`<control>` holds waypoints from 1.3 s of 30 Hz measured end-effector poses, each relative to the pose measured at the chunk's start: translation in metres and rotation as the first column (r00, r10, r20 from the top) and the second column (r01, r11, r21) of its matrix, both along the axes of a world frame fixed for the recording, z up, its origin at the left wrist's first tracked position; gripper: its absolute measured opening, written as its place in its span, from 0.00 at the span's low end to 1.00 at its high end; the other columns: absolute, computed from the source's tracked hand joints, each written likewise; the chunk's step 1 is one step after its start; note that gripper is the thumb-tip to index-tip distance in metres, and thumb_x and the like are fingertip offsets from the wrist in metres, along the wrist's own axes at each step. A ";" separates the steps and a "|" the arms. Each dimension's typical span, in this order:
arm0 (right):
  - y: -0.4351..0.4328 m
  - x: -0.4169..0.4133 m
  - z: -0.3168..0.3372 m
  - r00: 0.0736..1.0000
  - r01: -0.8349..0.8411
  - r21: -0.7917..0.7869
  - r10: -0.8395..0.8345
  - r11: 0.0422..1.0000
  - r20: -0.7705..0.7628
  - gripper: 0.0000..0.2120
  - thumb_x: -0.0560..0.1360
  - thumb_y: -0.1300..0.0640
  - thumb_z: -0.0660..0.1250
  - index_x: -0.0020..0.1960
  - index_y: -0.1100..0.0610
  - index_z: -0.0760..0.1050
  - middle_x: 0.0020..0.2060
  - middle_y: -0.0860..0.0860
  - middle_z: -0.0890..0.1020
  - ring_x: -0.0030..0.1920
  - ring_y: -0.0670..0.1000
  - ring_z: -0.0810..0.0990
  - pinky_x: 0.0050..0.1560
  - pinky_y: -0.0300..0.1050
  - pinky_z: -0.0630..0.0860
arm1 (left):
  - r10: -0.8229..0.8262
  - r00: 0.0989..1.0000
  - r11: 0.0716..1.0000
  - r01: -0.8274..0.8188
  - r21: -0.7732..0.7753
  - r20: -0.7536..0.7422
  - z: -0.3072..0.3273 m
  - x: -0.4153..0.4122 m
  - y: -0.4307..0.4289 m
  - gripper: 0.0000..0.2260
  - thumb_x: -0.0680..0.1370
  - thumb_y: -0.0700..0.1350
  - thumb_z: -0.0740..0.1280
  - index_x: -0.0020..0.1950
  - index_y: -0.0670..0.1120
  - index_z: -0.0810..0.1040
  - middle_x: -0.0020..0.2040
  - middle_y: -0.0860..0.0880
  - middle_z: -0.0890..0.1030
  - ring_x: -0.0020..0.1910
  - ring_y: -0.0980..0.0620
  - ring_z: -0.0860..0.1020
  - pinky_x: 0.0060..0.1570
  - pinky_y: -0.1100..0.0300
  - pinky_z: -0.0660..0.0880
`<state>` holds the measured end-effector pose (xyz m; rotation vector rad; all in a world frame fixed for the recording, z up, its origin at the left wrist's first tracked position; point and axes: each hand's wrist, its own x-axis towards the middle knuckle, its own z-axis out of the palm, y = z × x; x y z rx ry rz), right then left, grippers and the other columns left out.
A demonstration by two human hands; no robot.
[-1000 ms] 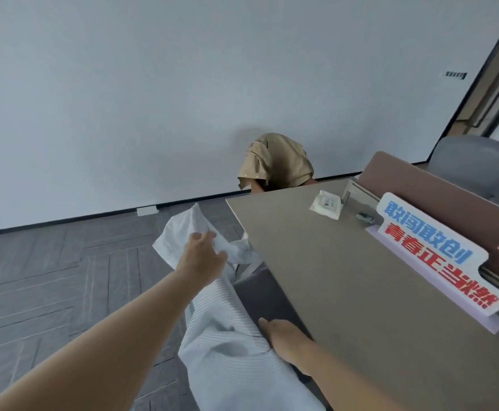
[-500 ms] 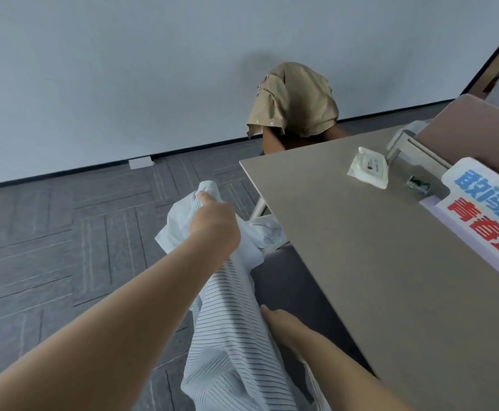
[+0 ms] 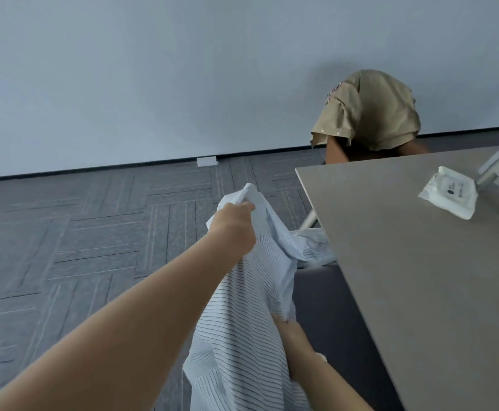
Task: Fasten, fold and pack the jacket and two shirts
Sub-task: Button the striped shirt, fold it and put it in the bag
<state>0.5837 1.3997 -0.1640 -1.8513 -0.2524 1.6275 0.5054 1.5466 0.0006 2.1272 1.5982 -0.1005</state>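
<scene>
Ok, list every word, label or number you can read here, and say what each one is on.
Nothing here can be read.
White packet on the table: a label with a dark dot and fine print, too small to read.
Khaki garment: a striped patch on its sleeve, too blurred to read.
Striped shirt: stripes only, no text shows.

Pale stripes among greys, with one patch of khaki.
We see the striped shirt (image 3: 242,307), white with thin dark lines, off the left edge of the table (image 3: 420,292), whose top is a plain grey-brown. Beyond its far edge we see a khaki garment (image 3: 369,114) with pale studs over a brown chair (image 3: 335,149). Near the far right corner we see a white packet (image 3: 446,195) with a dark dot. The carpet (image 3: 79,247) is dark grey in lined blocks, the wall (image 3: 183,69) pale blue-grey.
</scene>
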 end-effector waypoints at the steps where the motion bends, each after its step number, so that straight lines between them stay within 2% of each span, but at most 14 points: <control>1: -0.001 -0.004 0.001 0.999 -0.039 -0.003 0.039 0.999 0.001 0.18 0.78 0.46 0.63 0.60 0.59 0.71 0.46 0.52 0.78 0.44 0.51 0.76 0.42 0.43 0.74 | 0.028 0.999 1.000 -0.028 -0.007 0.018 -0.002 -0.009 -0.004 0.33 0.74 0.31 0.60 0.75 0.55 0.60 0.67 0.46 0.69 0.62 0.43 0.73 0.47 0.57 0.75; 5: -0.001 -0.033 0.009 0.974 -0.166 -0.010 0.166 0.986 0.156 0.15 0.81 0.50 0.56 0.59 0.58 0.74 0.46 0.52 0.80 0.46 0.51 0.77 0.50 0.44 0.75 | 0.083 0.993 0.997 -0.083 -0.005 0.080 -0.004 -0.037 -0.018 0.30 0.75 0.32 0.60 0.74 0.54 0.64 0.65 0.46 0.70 0.59 0.45 0.74 0.46 0.58 0.75; 8: -0.006 -0.061 0.022 0.950 -0.229 -0.003 0.224 0.973 0.219 0.12 0.83 0.55 0.52 0.56 0.58 0.72 0.41 0.49 0.75 0.40 0.46 0.73 0.36 0.36 0.68 | 0.094 0.988 0.995 -0.095 0.001 0.123 -0.002 -0.061 -0.021 0.27 0.75 0.33 0.60 0.71 0.52 0.66 0.63 0.46 0.71 0.54 0.46 0.73 0.44 0.57 0.75; 11: -0.012 -0.098 0.028 0.953 -0.198 0.000 0.192 0.980 0.235 0.14 0.82 0.56 0.53 0.58 0.63 0.73 0.46 0.52 0.74 0.45 0.49 0.71 0.46 0.38 0.66 | 0.101 0.987 0.995 -0.103 0.006 0.128 -0.002 -0.098 -0.023 0.26 0.75 0.33 0.59 0.70 0.52 0.68 0.62 0.47 0.72 0.52 0.47 0.73 0.47 0.55 0.76; 14: -0.015 -0.146 0.036 0.943 -0.211 -0.006 0.205 0.977 0.260 0.14 0.83 0.59 0.51 0.42 0.57 0.71 0.37 0.49 0.72 0.37 0.44 0.69 0.43 0.37 0.66 | 0.100 0.986 0.995 -0.100 -0.001 0.135 -0.004 -0.140 -0.022 0.25 0.74 0.33 0.59 0.69 0.53 0.70 0.61 0.46 0.73 0.56 0.45 0.75 0.52 0.51 0.78; 18: -0.017 -0.199 0.048 0.982 -0.127 0.018 0.123 0.992 0.142 0.17 0.80 0.51 0.58 0.64 0.60 0.71 0.55 0.54 0.79 0.47 0.50 0.75 0.47 0.41 0.70 | 0.047 0.987 0.998 -0.052 0.032 0.156 -0.002 -0.191 -0.012 0.23 0.74 0.31 0.60 0.65 0.50 0.74 0.61 0.45 0.73 0.57 0.45 0.75 0.52 0.53 0.78; 21: -0.019 -0.224 0.061 0.997 -0.013 0.081 0.019 0.997 -0.068 0.16 0.78 0.52 0.63 0.61 0.60 0.76 0.51 0.55 0.84 0.49 0.55 0.82 0.49 0.49 0.80 | 0.019 0.985 0.998 -0.028 0.053 0.173 0.003 -0.228 0.003 0.19 0.75 0.31 0.59 0.61 0.47 0.78 0.59 0.46 0.75 0.52 0.45 0.77 0.47 0.57 0.77; 24: -0.024 -0.240 0.088 0.987 0.088 0.180 -0.063 0.980 -0.145 0.11 0.80 0.56 0.60 0.56 0.59 0.78 0.49 0.56 0.85 0.51 0.57 0.83 0.55 0.54 0.79 | 0.001 0.990 0.996 -0.013 0.088 0.143 0.010 -0.270 0.020 0.14 0.76 0.35 0.59 0.55 0.48 0.79 0.53 0.47 0.76 0.41 0.49 0.75 0.35 0.62 0.71; 26: -0.027 -0.245 0.108 0.980 0.146 0.226 -0.109 0.963 -0.168 0.11 0.80 0.56 0.59 0.57 0.58 0.77 0.50 0.57 0.84 0.52 0.57 0.83 0.56 0.55 0.79 | -0.007 0.995 0.991 -0.007 0.131 0.102 0.018 -0.293 0.024 0.11 0.76 0.38 0.62 0.55 0.48 0.78 0.56 0.45 0.77 0.42 0.48 0.76 0.36 0.61 0.71; 30: -0.023 -0.244 0.166 0.881 0.386 0.355 -0.226 0.852 -0.415 0.13 0.79 0.58 0.61 0.58 0.65 0.75 0.50 0.60 0.84 0.50 0.57 0.83 0.45 0.50 0.81 | -0.034 0.989 0.976 0.001 0.217 0.147 0.050 -0.297 0.004 0.13 0.79 0.48 0.64 0.62 0.47 0.76 0.65 0.43 0.70 0.55 0.43 0.76 0.53 0.53 0.74; 32: -0.015 -0.246 0.211 0.888 0.386 0.466 -0.184 0.796 -0.421 0.14 0.79 0.58 0.60 0.58 0.68 0.74 0.47 0.59 0.81 0.46 0.54 0.81 0.42 0.46 0.80 | -0.100 0.954 0.957 0.014 0.290 0.283 0.084 -0.284 -0.023 0.12 0.80 0.52 0.61 0.55 0.47 0.79 0.56 0.44 0.78 0.55 0.44 0.77 0.51 0.58 0.71; 35: -0.007 -0.260 0.291 0.924 0.321 0.642 -0.081 0.696 -0.375 0.18 0.77 0.58 0.62 0.60 0.71 0.73 0.49 0.62 0.77 0.48 0.56 0.77 0.49 0.48 0.77 | -0.106 0.850 0.927 -0.103 0.361 0.516 0.153 -0.282 -0.077 0.14 0.81 0.52 0.56 0.49 0.45 0.77 0.46 0.49 0.80 0.48 0.49 0.75 0.44 0.60 0.65; 37: -0.008 -0.271 0.349 0.934 0.283 0.745 0.001 0.604 -0.356 0.15 0.77 0.57 0.62 0.55 0.69 0.76 0.45 0.61 0.80 0.45 0.55 0.79 0.47 0.47 0.78 | -0.117 0.732 0.838 -0.290 0.463 0.671 0.193 -0.298 -0.102 0.11 0.80 0.49 0.58 0.51 0.45 0.76 0.49 0.50 0.78 0.49 0.52 0.74 0.46 0.60 0.66; 39: -0.013 -0.278 0.405 0.924 0.322 0.808 0.025 0.493 -0.383 0.08 0.78 0.59 0.63 0.45 0.63 0.77 0.37 0.56 0.80 0.38 0.51 0.80 0.43 0.43 0.79 | -0.245 0.644 0.614 -0.475 0.630 0.725 0.231 -0.319 -0.125 0.07 0.78 0.48 0.61 0.52 0.47 0.74 0.52 0.51 0.72 0.50 0.55 0.73 0.51 0.60 0.68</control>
